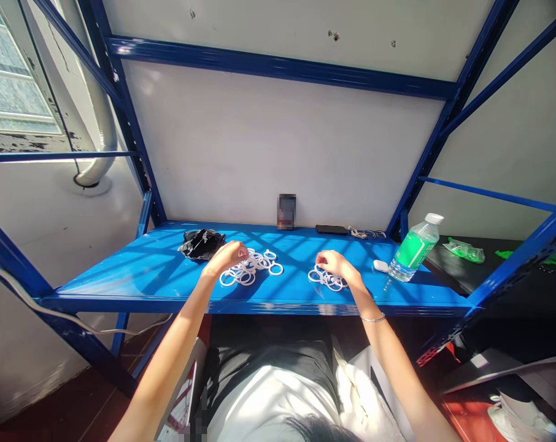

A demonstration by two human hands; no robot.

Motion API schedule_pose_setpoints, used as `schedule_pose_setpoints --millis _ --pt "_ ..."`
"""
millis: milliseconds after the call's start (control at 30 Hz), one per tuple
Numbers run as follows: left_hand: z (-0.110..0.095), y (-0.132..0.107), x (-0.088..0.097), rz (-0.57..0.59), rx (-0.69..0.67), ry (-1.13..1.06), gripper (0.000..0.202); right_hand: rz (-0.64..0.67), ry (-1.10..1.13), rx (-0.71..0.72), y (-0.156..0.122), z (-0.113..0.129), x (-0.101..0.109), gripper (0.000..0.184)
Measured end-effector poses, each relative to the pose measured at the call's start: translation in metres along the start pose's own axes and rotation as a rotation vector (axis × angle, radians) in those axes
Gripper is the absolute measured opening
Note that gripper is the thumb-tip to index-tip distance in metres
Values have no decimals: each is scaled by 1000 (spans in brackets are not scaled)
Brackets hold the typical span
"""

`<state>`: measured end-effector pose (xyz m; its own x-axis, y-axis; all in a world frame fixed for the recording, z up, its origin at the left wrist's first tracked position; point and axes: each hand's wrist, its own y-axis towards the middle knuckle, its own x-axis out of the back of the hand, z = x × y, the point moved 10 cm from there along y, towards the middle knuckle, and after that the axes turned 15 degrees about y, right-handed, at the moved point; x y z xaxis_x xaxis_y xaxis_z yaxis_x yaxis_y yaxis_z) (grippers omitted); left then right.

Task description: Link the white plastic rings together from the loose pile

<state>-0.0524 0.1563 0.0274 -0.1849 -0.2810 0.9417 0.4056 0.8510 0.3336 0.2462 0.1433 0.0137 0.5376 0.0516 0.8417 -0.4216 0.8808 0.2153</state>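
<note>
White rings lie on the blue metal shelf in two piles. My left hand (232, 253) is at the left edge of the larger pile of rings (254, 264), its fingers curled together; what they hold, if anything, is hidden. Over the smaller pile of rings (328, 280), my right hand (334, 263) bends its fingers down to the rings at the pile's left side. Those fingers are closed too, and I cannot make out what is between them. A crumpled black plastic bag (202, 244) lies just left of my left hand.
On the blue shelf (121, 273), a bottle (413, 248) with a green label leans at the right, beside a small white case (380, 266). A phone-like device (286, 212) stands against the back wall, near a black flat object (331, 230) and a cable (365, 233). Blue posts frame both sides.
</note>
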Motion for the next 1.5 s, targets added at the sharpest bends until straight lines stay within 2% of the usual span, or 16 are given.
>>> schedule_pose_setpoints --millis 267,533,667,733,933,1033,1167,1267,1500 --pt "-13 -3 21 -24 -27 12 31 -199 19 63 -6 24 27 12" --pt "-52 -2 30 -41 -85 -8 29 -311 -10 83 -10 42 40 10" --pt "-85 -3 25 -56 -217 -60 29 -324 -15 99 -11 45 42 10" --pt "-100 -3 20 -62 -240 -87 29 -329 -15 118 -12 48 43 11" --pt "-151 -9 -4 -108 -374 -92 25 -341 -34 164 -13 62 43 9" --pt "-167 -12 -19 -96 -402 -65 29 -350 -36 177 -15 71 45 9" --pt "-178 -17 -36 -24 -411 -64 40 -353 -24 196 -19 81 49 10" --pt "-182 -20 -42 19 -413 -72 41 -339 -20 192 -20 81 50 11" --pt "-185 -19 -37 -24 -425 -24 34 -338 -18 147 -18 62 56 13"
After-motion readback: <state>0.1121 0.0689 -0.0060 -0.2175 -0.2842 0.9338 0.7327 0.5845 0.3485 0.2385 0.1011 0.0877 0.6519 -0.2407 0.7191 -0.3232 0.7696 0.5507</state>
